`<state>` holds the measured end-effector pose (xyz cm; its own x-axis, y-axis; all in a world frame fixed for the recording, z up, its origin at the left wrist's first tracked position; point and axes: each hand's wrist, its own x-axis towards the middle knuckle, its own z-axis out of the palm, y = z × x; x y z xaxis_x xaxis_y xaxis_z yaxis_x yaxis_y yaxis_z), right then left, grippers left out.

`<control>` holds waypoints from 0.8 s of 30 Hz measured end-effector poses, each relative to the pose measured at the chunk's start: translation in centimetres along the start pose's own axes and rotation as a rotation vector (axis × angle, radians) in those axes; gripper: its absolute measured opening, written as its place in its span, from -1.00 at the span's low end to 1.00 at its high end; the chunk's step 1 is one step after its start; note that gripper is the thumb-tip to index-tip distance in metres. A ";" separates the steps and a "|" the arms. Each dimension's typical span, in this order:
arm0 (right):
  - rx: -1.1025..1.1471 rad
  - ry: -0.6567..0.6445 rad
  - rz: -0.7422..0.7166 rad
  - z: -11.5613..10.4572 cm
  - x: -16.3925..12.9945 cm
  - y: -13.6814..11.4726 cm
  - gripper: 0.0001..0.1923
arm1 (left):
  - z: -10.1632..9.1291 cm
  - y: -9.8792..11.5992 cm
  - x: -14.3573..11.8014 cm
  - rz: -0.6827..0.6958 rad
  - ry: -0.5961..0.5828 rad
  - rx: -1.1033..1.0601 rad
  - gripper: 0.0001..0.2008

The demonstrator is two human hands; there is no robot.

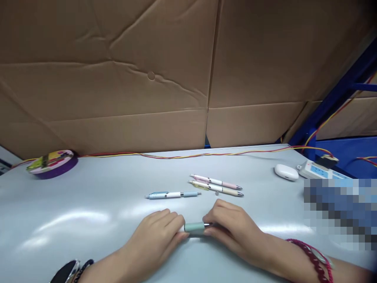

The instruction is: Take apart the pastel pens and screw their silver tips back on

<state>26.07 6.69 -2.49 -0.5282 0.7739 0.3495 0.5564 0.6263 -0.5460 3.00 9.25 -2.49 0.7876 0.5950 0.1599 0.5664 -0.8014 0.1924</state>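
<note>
A pen with a green grip (194, 227) lies level between my two hands, low over the near part of the table. My left hand (160, 234) is closed around its white barrel, which is mostly hidden by the fingers. The thumb and fingers of my right hand (232, 226) pinch the silver tip at the other end. Just beyond is a blue and white pen (173, 195). To its right, a pink and white pen (216, 181) and a yellow and white pen (218, 188) lie side by side. A tiny grey piece (217, 193) sits beside the yellow one.
At the back left stands a purple round tin (61, 169) with a colourful lid. A white earbud case (286, 172) and a power strip (316, 169) are at the right. Red and yellow wires (176, 157) run along the back edge, before cardboard (132, 90).
</note>
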 end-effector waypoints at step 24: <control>0.381 -0.188 0.149 -1.0 0.5 0.3 -0.53 | -1.6 0.8 -1.3 0.592 0.251 -0.253 -0.63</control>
<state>26.59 7.35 -1.71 -0.5869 0.8006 0.1206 0.3782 0.4029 -0.8334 2.05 7.99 -1.03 0.8497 0.0821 0.5208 -0.0398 -0.9750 0.2187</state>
